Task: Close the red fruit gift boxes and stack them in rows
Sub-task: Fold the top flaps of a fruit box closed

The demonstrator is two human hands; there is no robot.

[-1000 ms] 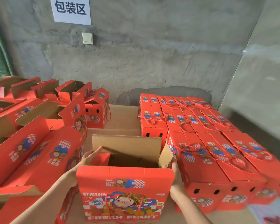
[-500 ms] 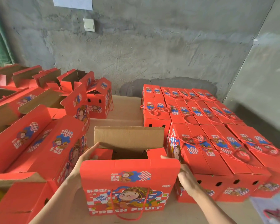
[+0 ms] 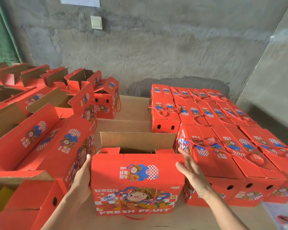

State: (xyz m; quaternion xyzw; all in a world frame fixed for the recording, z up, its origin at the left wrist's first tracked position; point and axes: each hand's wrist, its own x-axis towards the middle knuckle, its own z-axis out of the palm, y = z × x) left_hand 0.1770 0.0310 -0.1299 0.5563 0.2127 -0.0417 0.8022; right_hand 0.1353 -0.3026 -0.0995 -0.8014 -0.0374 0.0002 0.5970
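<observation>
A red fruit gift box printed FRESH FRUIT stands in front of me on the cardboard-covered surface. Its near lid flap is folded partly over the top and its far brown flap stands upright. Both red side tabs are folded in. My left hand lies flat against the box's left side. With its fingers straight, my right hand is at the box's right top corner. To the right sit rows of closed red boxes with rope handles.
Several open red boxes with raised flaps crowd the left side. One half-closed box stands behind them. A grey concrete wall with a switch runs behind, and another wall closes the right side.
The near flap has come down over the box top and the side tabs have folded in. My right hand has moved from the right tab to the outer right corner.
</observation>
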